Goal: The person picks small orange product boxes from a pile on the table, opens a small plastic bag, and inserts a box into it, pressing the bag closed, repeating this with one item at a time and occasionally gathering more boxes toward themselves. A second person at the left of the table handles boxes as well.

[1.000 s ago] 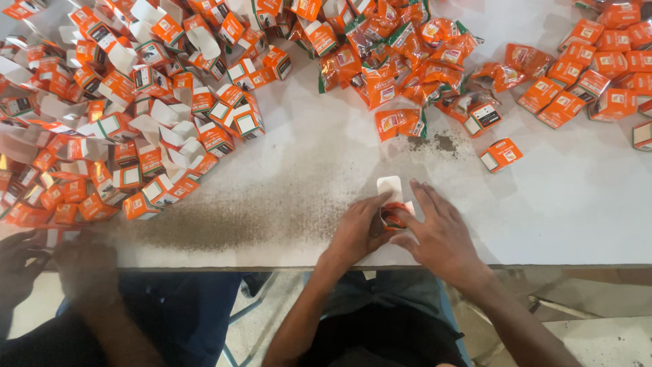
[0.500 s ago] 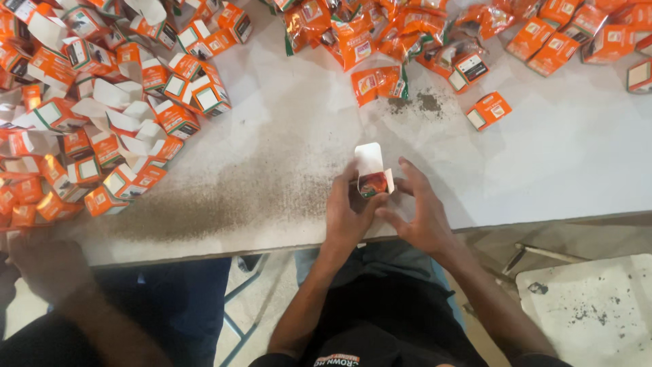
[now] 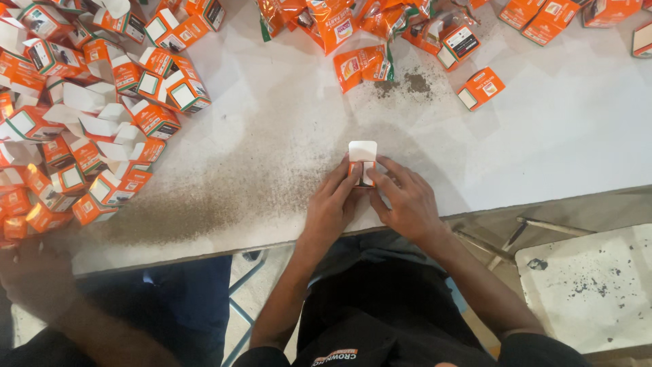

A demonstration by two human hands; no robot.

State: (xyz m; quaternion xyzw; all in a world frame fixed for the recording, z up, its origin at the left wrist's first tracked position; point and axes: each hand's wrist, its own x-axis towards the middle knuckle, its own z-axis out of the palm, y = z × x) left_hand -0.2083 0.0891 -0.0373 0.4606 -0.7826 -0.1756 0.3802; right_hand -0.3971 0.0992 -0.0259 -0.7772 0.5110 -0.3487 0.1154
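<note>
1. Near the table's (image 3: 543, 136) front edge, in the head view, both hands grip 1 small orange-and-white carton (image 3: 362, 162) with its white flap open.
2. Left hand (image 3: 331, 209) pinches its left side; right hand (image 3: 406, 202) pinches its right.
3. Open cartons (image 3: 102, 102) pile at left, orange pouches (image 3: 360, 64) beyond dark spilled powder (image 3: 224, 197).

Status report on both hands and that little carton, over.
Left hand and right hand both gripping small orange carton, white flap up. Carton on white table. Brown powder spilled alongside; nothing blocking.
</note>
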